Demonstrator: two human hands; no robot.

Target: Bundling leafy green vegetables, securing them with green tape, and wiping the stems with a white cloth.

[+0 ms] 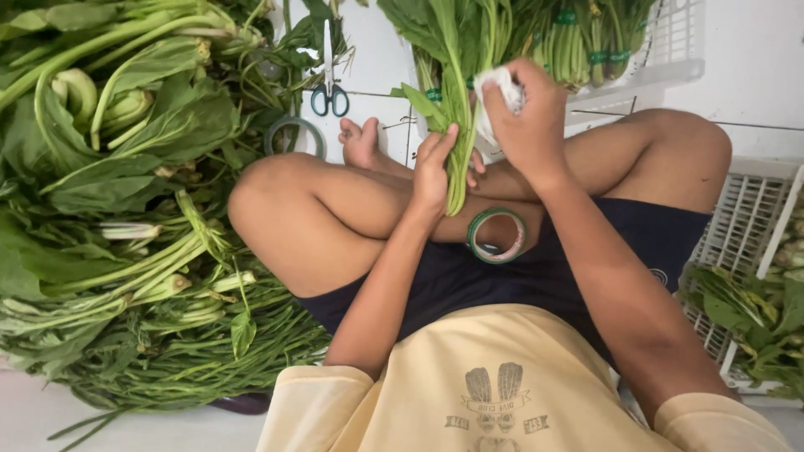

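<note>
To your left a big heap of leafy greens (126,209) covers the white floor (754,59), thick pale stalks on top and thin stems at its near edge. Beyond your knee a pair of blue-handled scissors (329,92) lies on the floor, blades pointing away from you, and just nearer sits a grey tape ring (295,134), touching the heap's edge. At the far side a white plastic crate (670,59) holds tied bundles of greens (586,33). At your right a second white crate (745,226) holds loose leaves (754,318).
</note>
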